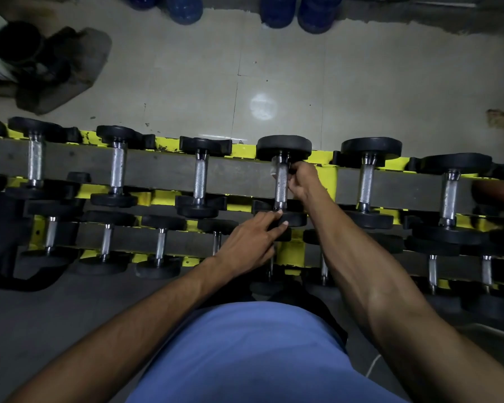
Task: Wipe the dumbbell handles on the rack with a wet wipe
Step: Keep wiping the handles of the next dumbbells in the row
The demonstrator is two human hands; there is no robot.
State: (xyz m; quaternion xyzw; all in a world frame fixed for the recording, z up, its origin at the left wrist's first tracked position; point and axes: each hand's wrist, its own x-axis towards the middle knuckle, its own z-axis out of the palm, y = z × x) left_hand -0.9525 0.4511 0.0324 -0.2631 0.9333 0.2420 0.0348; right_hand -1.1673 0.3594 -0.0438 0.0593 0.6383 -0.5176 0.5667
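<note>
Head view, and I read this as mid-task with one handle being worked. On the upper tier, the right hand (301, 181) is curled at the fourth handle (281, 189) from the left end of the rack (326, 169). It pinches the wet wipe (273, 171) against the handle's far end, close to the rack's far edge. The left hand (250, 239) lies with fairly straight fingers on that dumbbell's near head (296, 220), holding nothing; I think it is steadying it. The wipe sits only at the far end, so I judge the near stretch of this handle not yet done. I can't tell which other handles are wiped, since none shows wetness. Two upper-tier dumbbells lie toward the right end and three toward the left, and the lower tier runs along the near edge, so plenty looks left.
</note>
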